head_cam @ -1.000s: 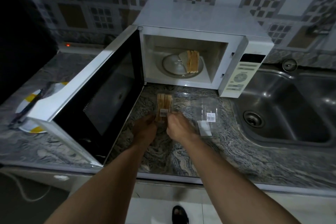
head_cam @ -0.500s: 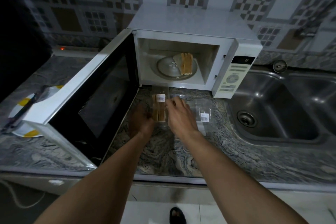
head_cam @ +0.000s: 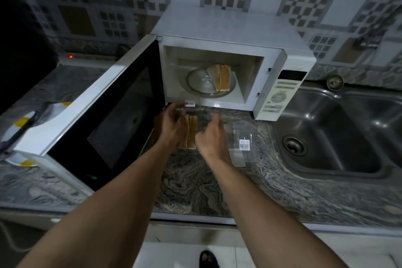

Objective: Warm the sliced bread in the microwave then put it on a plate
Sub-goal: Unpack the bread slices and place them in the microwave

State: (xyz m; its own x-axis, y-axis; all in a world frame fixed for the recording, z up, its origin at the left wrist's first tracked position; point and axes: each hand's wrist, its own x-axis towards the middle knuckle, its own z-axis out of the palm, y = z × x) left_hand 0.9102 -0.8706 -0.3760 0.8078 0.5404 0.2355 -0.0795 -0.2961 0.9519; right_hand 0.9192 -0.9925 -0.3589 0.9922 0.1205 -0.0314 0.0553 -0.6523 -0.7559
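The person's two bare arms are reaching out over the stone counter (head_cam: 195, 183). The left hand (head_cam: 170, 129) is curling round the left side of a clear plastic pack (head_cam: 201, 116) and gripping it. The right hand (head_cam: 212, 137) is sitting just beside the pack's right side with bent fingers. The plastic is see-through, so one cannot tell if that hand is pinching it or only touching it.

The lid (head_cam: 189, 104) is the thing that is changing. A second ago its white barcode sticker was lying at the near end of the pack, over the bread. Now the sticker is sitting at the far end, close to the microwave's front edge. So the lid is swinging open, away from the person. The bread slices in the pack (head_cam: 190, 134) are now showing bare, standing on edge between the two hands.

Just to the right, an empty clear pack (head_cam: 241, 135) is lying on the counter.

Farther back, the microwave (head_cam: 228, 26) is standing with its door (head_cam: 121, 115) hanging wide open to the left. More bread slices (head_cam: 222, 80) are already sitting on the glass turntable (head_cam: 199, 82).

The person is probably getting ready to add these slices to the ones inside. Warming is not starting yet. The plate (head_cam: 22, 120) is waiting far left, partly hidden behind the door.
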